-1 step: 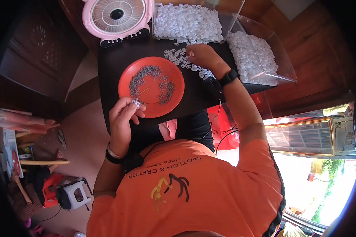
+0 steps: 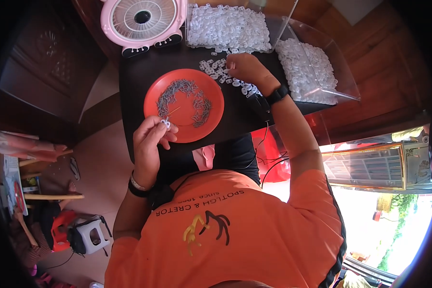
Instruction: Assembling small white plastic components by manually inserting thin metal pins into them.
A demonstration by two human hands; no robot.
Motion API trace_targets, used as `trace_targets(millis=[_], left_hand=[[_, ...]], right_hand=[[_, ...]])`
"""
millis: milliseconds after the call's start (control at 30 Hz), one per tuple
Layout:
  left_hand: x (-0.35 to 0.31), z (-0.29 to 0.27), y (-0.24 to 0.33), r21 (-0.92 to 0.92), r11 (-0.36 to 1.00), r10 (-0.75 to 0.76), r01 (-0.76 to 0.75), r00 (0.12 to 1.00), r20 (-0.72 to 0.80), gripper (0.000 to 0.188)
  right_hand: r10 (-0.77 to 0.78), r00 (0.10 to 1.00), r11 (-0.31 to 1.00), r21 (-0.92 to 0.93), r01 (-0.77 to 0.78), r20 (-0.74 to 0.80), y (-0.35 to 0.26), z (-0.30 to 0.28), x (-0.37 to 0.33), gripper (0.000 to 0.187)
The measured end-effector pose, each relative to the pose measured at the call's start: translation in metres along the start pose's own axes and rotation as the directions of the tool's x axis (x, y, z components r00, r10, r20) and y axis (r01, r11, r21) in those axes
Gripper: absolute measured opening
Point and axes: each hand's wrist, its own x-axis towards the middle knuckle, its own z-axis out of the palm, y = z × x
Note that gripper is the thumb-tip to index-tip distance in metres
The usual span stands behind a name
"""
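Through my remote head view, the left hand point(image 2: 149, 139) has its thumb and fingertips closed around a small white plastic piece point(image 2: 165, 124), above the near-left rim of the round red-orange plate point(image 2: 216, 103). Small grey metal pins point(image 2: 180, 87) lie in a broken ring on that plate. A thin yellowish stick point(image 2: 174, 112) shows just past the fingertips; I can't tell whether they grip it. I see the right hand point(image 2: 248, 68) curled at the scattered white two-hole plastic pieces point(image 2: 211, 67) on the dark table point(image 2: 132, 91), but can't tell whether it holds one.
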Motion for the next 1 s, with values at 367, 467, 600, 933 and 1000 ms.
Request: trace_targets(millis=[367, 467, 600, 933, 1000], left_hand=[[0.017, 0.011, 0.003, -0.102, 0.994, -0.032, 0.039, 0.998, 0.062, 0.018], [0.019, 0.016, 0.002, -0.141, 0.990, -0.015, 0.026, 0.997, 0.074, 0.017], [0.023, 0.017, -0.010, -0.255, 0.967, 0.008, 0.015, 0.996, 0.090, 0.016], [0.021, 0.007, -0.023, -0.427, 0.901, -0.025, 0.073, 0.993, 0.117, 0.017], [0.021, 0.005, -0.022, -0.411, 0.909, -0.025, 0.073, 0.992, 0.120, 0.017]], right_hand=[[0.075, 0.990, 0.661, 0.738, -0.136, 0.116, -0.060, -0.033, -0.023, 0.018], [-0.065, 0.988, 0.351, 0.930, -0.109, 0.141, -0.108, -0.032, -0.040, 0.018], [-0.262, 0.946, 0.129, 0.978, -0.161, 0.191, -0.146, -0.028, -0.050, 0.014], [-0.280, 0.940, 0.040, 0.980, -0.193, 0.196, -0.162, -0.011, -0.050, 0.010], [-0.273, 0.946, 0.069, 0.984, -0.165, 0.178, -0.163, -0.011, -0.050, 0.008]])
